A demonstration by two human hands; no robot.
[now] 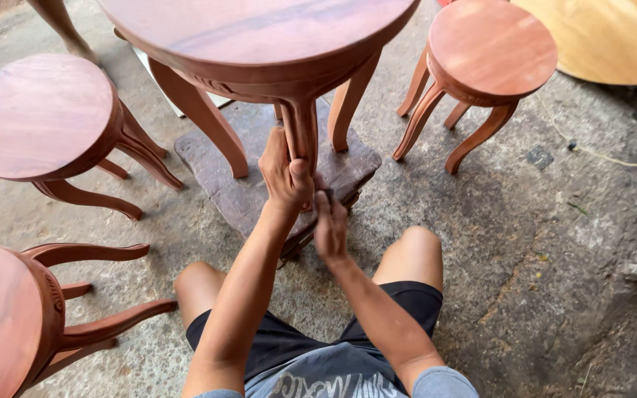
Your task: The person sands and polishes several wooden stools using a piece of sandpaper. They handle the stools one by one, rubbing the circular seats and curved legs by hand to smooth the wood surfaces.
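A round reddish wooden table (259, 37) stands on a dark wooden board (245, 199) right in front of my knees. My left hand (283, 173) is wrapped around the table's near curved leg (300, 133), thumb up along it. My right hand (329, 225) sits just below and to the right, fingers pressed against the foot of that same leg; a small dark piece seems to be under the fingertips, but I cannot tell what it is. I am seated on the ground in dark shorts.
Three more round reddish stools surround me: one at far left (38, 114), one at near left (1, 317), one at upper right (489, 48). A pale round panel (613, 37) lies at top right. A thin cord (613, 156) crosses the rough concrete floor (525, 250).
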